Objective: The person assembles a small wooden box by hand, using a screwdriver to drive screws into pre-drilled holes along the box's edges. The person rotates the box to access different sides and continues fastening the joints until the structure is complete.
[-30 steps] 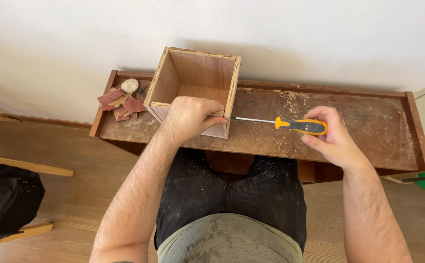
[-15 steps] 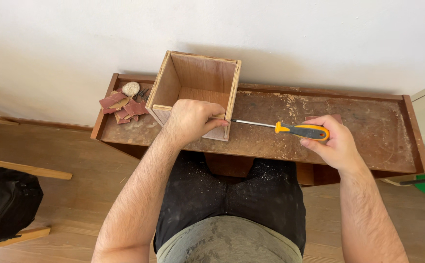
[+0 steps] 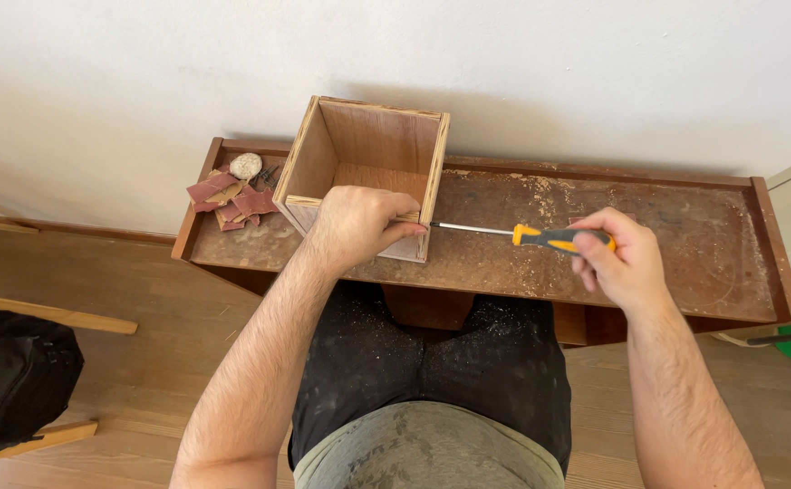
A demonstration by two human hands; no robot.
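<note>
Box (image 3: 368,172) on bench (image 3: 685,244) — sandpaper scraps (image 3: 231,201) left, screwdriver (image 3: 522,235) right.

A worn brown workbench (image 3: 685,272) dusted with sawdust carries an open wooden box (image 3: 368,172) near its left end and sandpaper scraps (image 3: 231,201) at its back-left corner.

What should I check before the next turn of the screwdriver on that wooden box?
1. Left hand steadying the wooden box: ok, it grips the near wall.
2. Right hand on the screwdriver handle: ok.
3. Tip seated in a screw: cannot tell, too small to see.
4. Shaft level against the box's right side: ok.
5. Box flat on the workbench: ok.
6. Sandpaper scraps away from the tool: ok.
</note>
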